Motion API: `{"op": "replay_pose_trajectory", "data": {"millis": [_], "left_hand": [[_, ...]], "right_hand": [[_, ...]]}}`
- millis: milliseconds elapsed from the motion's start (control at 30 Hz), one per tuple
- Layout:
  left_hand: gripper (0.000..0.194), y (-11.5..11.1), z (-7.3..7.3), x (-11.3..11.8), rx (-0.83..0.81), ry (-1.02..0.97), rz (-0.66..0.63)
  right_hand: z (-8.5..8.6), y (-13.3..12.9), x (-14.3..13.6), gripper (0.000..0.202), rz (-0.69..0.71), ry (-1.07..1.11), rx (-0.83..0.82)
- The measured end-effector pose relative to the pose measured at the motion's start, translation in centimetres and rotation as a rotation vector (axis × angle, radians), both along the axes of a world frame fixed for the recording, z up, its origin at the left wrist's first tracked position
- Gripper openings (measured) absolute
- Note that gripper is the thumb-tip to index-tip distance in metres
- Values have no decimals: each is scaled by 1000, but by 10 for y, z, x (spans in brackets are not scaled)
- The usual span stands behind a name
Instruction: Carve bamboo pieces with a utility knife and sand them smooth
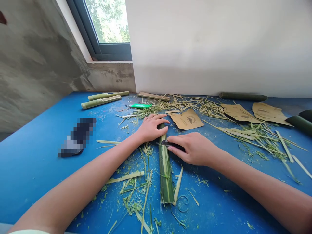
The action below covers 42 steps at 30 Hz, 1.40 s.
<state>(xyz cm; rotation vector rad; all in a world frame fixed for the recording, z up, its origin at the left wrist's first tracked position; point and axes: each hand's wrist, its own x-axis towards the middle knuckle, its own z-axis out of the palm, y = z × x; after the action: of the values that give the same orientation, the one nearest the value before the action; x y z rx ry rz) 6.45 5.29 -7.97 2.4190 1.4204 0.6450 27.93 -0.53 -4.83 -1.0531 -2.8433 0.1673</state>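
Observation:
A green bamboo piece (166, 175) lies lengthwise on the blue table, pale stripes showing where its skin is scraped off. Across its far end my left hand (153, 127) is closed, fingers wrapped over the top and thumb on the near side. My right hand (195, 148) grips a dark-handled knife (175, 145) at the bamboo's right side. The knife's tip crosses the bamboo just nearer than my left thumb; the blade itself is hard to make out. Shavings and thin strips (131, 203) surround the bamboo.
Behind my hands lie a green cutter (139, 106), split bamboo pieces (101, 101), a heap of strips (192, 103) and brown sandpaper sheets (187, 120). Whole bamboo tubes (243, 96) rest at the back right. A blurred dark object (78, 138) is on the left of the table (31, 175).

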Motion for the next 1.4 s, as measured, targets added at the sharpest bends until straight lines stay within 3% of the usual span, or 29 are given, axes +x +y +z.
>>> {"op": "replay_pose_trajectory", "data": {"millis": [333, 533, 700, 900, 1067, 1400], "left_hand": [[34, -2, 2, 1, -8, 8, -17], [34, -3, 2, -2, -24, 14, -13], [32, -3, 1, -3, -1, -20, -1], [32, -1, -2, -2, 141, -123, 152], [29, 1, -1, -3, 83, -140, 98], [48, 0, 1, -2, -28, -46, 84]], "right_hand": [[-4, 6, 6, 35, 78, 25, -88], [-1, -9, 5, 32, 184, 41, -201], [3, -13, 6, 32, 198, 20, -154], [1, -4, 7, 33, 173, 11, -19], [0, 0, 10, 33, 181, 12, 8], [-4, -5, 4, 32, 51, 6, -64]]}}
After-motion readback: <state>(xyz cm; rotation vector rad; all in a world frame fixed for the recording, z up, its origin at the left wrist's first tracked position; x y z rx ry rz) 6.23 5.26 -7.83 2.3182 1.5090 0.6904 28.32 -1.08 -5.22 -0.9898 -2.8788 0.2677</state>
